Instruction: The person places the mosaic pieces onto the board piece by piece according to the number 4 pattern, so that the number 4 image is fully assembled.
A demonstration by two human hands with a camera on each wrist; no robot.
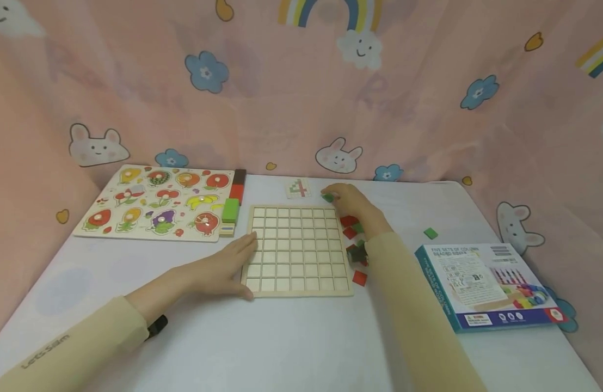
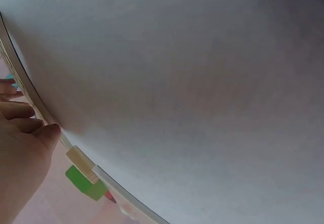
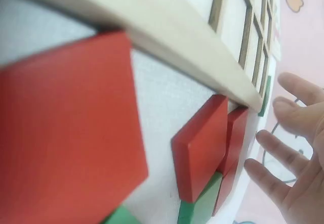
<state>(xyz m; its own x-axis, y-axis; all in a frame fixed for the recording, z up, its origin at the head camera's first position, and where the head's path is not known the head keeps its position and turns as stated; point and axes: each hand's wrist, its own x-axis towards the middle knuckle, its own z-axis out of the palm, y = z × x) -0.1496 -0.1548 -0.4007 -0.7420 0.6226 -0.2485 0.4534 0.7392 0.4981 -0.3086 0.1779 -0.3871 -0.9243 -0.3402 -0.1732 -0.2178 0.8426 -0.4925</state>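
Observation:
A square wooden grid board (image 1: 295,296) lies on the white table. My left hand (image 1: 219,270) rests against its left side, fingers straight on the edge and thumb at the near corner. Beyond the board's far right corner, my right hand (image 1: 349,200) reaches over a green tile (image 1: 327,197). Its fingers (image 3: 276,148) are spread in the right wrist view, where that tile appears beside the board's corner, apart from the fingertips. A small card (image 1: 298,188) with a green and red grid pattern lies behind the board. Red tiles (image 1: 360,278) and green ones are scattered along the board's right side.
A fruit puzzle board (image 1: 108,238) stands at the left, with green (image 1: 230,210), red and dark blocks along its right edge. At the right lies a toy box (image 1: 478,283), with a lone green tile (image 1: 431,233) behind it. A patterned pink curtain (image 1: 282,109) closes off the back.

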